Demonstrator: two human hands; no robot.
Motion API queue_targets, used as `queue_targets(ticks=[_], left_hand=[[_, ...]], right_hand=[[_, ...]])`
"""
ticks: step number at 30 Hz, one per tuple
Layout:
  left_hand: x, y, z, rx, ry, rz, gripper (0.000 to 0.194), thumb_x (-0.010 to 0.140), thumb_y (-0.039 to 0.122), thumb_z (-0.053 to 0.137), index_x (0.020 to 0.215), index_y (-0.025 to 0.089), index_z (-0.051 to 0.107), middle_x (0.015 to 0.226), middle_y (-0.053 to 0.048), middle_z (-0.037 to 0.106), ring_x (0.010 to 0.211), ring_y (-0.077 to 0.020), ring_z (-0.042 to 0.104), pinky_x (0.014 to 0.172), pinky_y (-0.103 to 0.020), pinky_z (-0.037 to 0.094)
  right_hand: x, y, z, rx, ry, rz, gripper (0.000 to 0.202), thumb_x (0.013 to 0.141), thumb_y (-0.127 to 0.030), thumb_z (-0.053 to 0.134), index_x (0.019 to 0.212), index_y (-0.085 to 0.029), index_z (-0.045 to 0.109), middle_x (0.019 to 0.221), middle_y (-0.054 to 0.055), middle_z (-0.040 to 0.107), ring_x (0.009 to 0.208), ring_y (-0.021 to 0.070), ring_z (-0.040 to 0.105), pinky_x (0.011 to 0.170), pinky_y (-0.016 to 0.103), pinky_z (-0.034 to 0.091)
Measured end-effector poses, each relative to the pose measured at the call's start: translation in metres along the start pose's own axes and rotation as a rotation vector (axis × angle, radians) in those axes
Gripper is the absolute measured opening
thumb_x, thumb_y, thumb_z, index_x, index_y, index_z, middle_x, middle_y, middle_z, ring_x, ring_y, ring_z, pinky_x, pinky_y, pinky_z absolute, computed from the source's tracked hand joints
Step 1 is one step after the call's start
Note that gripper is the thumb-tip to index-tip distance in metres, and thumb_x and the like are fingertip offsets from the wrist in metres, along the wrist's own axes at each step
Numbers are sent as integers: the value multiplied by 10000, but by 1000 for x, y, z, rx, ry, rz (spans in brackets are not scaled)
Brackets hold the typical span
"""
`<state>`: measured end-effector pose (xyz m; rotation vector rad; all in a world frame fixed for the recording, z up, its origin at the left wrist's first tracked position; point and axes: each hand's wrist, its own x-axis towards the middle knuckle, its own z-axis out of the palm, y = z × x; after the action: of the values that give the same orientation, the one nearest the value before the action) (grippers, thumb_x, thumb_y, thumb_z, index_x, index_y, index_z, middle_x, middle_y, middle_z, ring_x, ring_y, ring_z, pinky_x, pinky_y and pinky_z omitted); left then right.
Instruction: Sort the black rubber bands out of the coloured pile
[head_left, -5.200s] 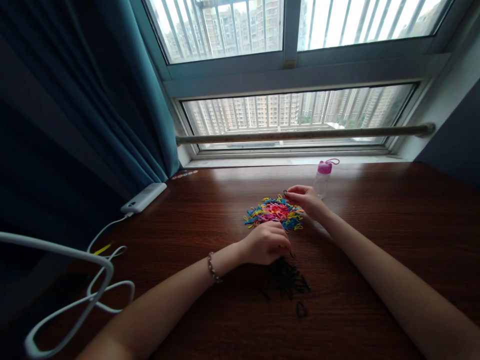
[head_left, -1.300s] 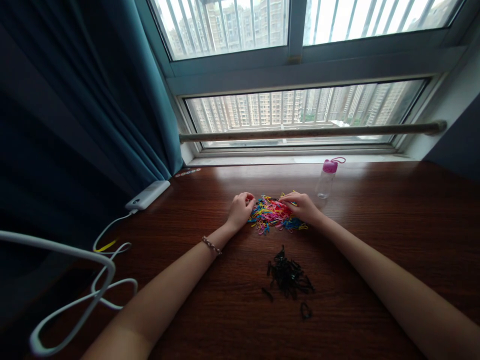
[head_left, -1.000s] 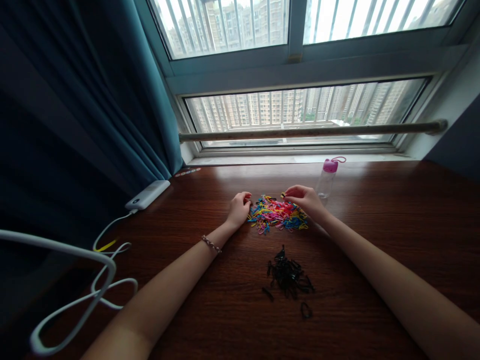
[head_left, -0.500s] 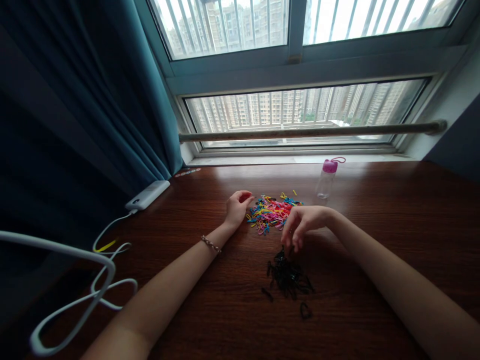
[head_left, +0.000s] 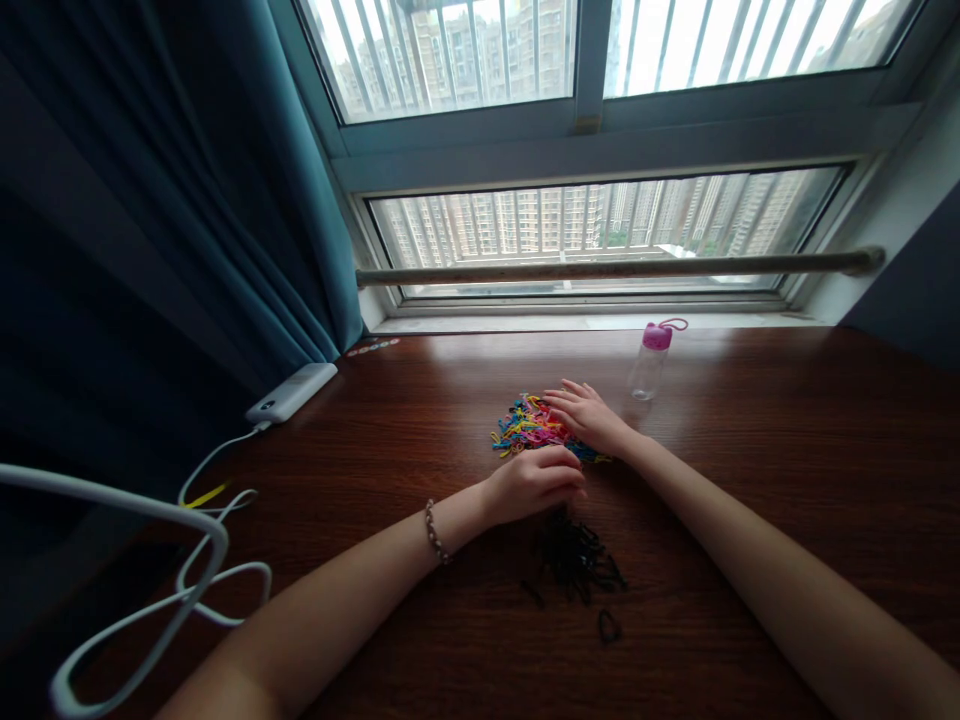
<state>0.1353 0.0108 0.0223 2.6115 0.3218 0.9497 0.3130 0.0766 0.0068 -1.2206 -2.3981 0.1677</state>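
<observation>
Hands swapped since half a second ago: right hand flat, fingers spread on coloured bands; left hand curled above black bands, grip unclear.

daylight entered from window ahead; upper panes blown out, near white. curtain at left fell into deep shadow, folds barely readable. wooden desk carried soft sheen near sill, darker toward camera. pile of black bands lost against dark wood, low contrast. wide-angle bend marked at edges: window frame bowed, white cable at lower left soft, stretched. centre sharp, slight grain.
</observation>
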Motion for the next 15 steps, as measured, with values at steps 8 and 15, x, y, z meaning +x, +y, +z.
queue_targets(ticks=[8, 15], left_hand=[[-1, -21, -17, 130, 275, -266, 155, 820, 269, 512, 902, 168, 597, 868, -68, 624, 810, -143, 581, 754, -258, 474], [-17, -82, -40, 298, 414, -771, 148, 766, 272, 552, 820, 172, 646, 835, -51, 667, 791, -178, 605, 714, -279, 471]], right_hand=[[4, 6, 4, 117, 44, -10, 332, 905, -314, 340, 1052, -237, 627, 1139, 50, 590, 1136, 233, 442, 988, 469, 285], [2, 4, -12, 583, 355, 193, 373, 834, -443, 453, 807, -162, 696, 879, 92, 673, 851, 231, 614, 806, 366, 463]])
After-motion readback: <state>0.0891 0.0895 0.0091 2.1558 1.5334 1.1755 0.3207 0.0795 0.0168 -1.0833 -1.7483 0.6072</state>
